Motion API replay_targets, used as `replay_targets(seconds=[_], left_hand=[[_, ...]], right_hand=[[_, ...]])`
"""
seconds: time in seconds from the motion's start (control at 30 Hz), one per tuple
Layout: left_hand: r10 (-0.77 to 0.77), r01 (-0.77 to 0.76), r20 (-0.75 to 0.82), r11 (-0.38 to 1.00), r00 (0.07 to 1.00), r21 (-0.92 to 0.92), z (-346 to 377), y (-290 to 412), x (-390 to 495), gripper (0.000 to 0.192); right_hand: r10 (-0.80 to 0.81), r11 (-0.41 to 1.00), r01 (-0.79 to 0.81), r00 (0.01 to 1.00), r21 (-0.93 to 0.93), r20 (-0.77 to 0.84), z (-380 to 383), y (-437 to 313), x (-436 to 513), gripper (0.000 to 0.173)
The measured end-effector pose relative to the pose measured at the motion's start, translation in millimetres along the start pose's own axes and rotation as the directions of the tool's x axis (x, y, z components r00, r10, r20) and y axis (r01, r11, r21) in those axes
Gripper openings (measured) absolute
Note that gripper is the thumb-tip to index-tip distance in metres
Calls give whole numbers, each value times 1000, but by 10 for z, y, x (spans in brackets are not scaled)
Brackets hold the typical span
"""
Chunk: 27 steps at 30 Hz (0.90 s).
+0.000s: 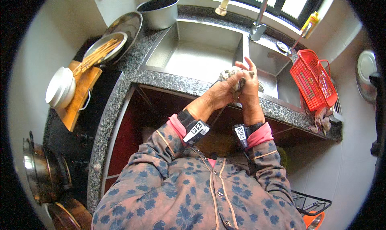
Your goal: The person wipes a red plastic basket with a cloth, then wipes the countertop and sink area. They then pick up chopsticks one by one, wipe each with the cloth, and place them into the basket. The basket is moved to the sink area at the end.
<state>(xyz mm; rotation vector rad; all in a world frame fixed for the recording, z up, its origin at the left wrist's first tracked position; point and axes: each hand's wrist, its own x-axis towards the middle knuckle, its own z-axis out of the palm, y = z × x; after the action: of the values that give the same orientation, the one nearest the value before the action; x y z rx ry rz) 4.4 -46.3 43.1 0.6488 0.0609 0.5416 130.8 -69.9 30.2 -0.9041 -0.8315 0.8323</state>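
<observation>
Both hands are together above the front rim of the stainless steel double sink (196,53), near its divider. A crumpled greyish-white cloth (231,74) is squeezed between them. My left hand (222,91) closes around the cloth from the left. My right hand (249,82) presses on it from the right, its fingertips spread upwards. Part of the cloth is hidden by the fingers. Behind the sink rises a metal faucet (258,25), with no water seen running from it.
A red plastic basket (310,79) stands right of the sink, beside a crumpled rag (321,123). At the left are a metal pot (159,17), a bowl (120,38) with chopsticks (98,55), a wooden cutting board (71,118) and stacked white bowls (61,88). Granite edging (169,80) runs along the front.
</observation>
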Motion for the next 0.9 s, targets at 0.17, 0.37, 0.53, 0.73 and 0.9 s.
replay_targets(seconds=[0.17, 0.37, 0.53, 0.73, 0.9], left_hand=[[-252, 263, -79, 892, 965, 368, -338, 426, -121, 25], [-255, 238, -5, 893, 967, 382, -524, 794, 5, 23], [-417, 152, 195, 665, 888, 731, -374, 1174, 79, 11], [-140, 169, -135, 274, 981, 947, -129, 1468, 224, 23], [180, 127, -49, -454, 983, 882, -253, 1546, 374, 40]], right_hand=[[-167, 506, 544, 823, -669, 543, 145, -110, 156, 52], [82, 633, 624, 534, -457, 842, 462, -835, 419, 113], [260, 50, 933, 332, -356, 907, 787, -1066, 485, 89], [302, -492, 746, 630, -449, 715, 1049, -906, 667, 31], [231, -603, 622, 735, -499, 637, 1164, -658, 874, 14]])
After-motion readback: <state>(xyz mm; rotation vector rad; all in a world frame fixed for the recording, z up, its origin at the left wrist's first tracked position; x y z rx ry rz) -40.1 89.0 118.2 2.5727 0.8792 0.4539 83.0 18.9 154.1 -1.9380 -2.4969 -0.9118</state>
